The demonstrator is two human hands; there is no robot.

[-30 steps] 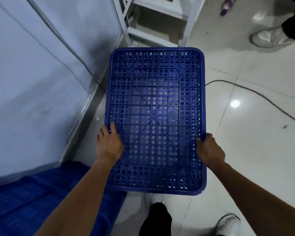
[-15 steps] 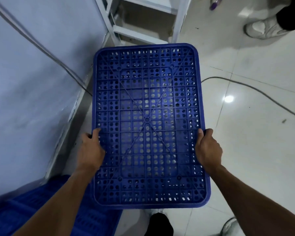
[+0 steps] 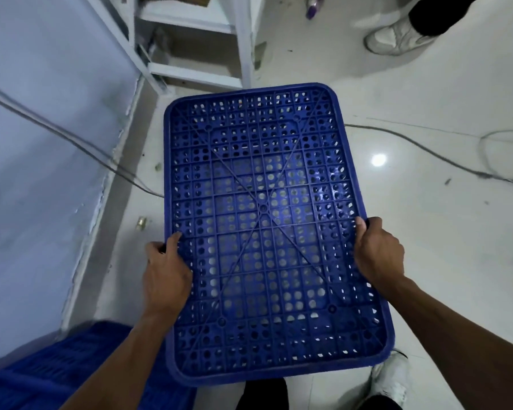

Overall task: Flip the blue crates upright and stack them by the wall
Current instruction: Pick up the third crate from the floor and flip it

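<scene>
fingers of both hands curl shut over the long side edges of the blue perforated plastic crate (image 3: 267,232) — left hand (image 3: 166,276), right hand (image 3: 378,253) — held base-up above the floor, long axis running away from the person, the pale wall (image 3: 42,143) to its left.

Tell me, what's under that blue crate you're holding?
Through the blue crate's holes, pale floor tiles show. The cable disappears beneath its edge; whatever else lies underneath is covered.
</scene>
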